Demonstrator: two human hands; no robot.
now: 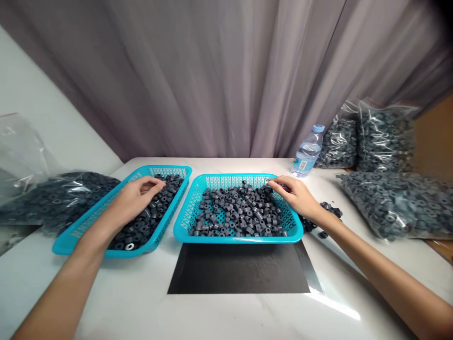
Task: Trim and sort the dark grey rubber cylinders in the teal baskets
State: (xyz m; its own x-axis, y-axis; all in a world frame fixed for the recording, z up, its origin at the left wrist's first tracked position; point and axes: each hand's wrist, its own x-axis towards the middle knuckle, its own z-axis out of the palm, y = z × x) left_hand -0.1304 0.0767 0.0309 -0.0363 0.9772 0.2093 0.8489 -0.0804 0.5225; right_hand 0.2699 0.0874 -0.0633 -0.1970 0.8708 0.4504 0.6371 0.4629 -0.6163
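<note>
Over the left turquoise basket [155, 248] is my left hand [136, 196], its thumb and fingertips pinched together; what they hold, if anything, is too small to make out. Beneath it lie many small dark grey ring-shaped pieces [145, 229], with one pale ring [130, 246] near the front. My right hand [292, 191] is closed at the far right corner of the middle turquoise basket [239, 239]. A thin dark pointed tool [268, 180] sticks out from its fingertips over that basket. Short dark grey tubular pieces [244, 210] cover most of the middle basket's floor.
A black mat [239, 269] lies under the middle basket on the white table [226, 316]. Loose dark pieces [322, 233] sit right of it. A water bottle [307, 153] and bulging clear bags [399, 203] stand farther right. Another filled bag [67, 196] rests at left.
</note>
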